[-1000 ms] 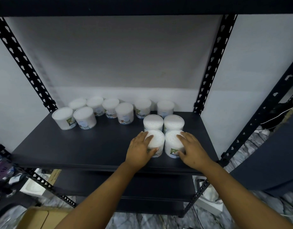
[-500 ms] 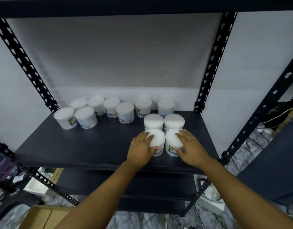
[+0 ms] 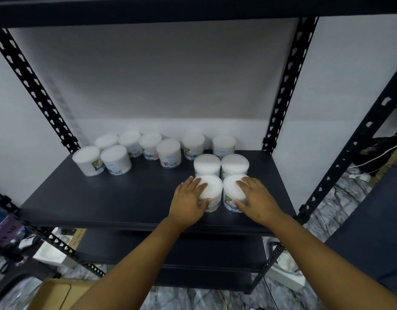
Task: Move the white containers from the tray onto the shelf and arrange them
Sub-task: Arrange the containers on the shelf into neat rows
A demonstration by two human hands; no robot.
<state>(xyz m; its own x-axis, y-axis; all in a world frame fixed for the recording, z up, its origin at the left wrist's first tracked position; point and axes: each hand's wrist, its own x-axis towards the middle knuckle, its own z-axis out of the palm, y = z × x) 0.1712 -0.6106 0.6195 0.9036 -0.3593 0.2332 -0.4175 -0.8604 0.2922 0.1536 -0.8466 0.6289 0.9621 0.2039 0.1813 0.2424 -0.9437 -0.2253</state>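
Note:
Several white round containers stand on the dark shelf [image 3: 117, 198]. A row of them [image 3: 148, 146] runs along the back wall. At the front right, two pairs stand close together: a back pair [image 3: 221, 164] and a front pair. My left hand [image 3: 189, 199] grips the front left container [image 3: 212, 189], fingers on its lid and thumb round its side. My right hand [image 3: 254, 199] grips the front right container [image 3: 231, 189] the same way. No tray is in view.
Black perforated uprights [image 3: 282, 104] frame the shelf on both sides. A lower shelf [image 3: 170, 253] sits beneath. A cardboard box [image 3: 56, 294] and white items lie on the marbled floor at the lower left. Cables lie at the right.
Both hands have slid the front pair of containers slightly back, closer to the pair behind. The camera view shifted a little.

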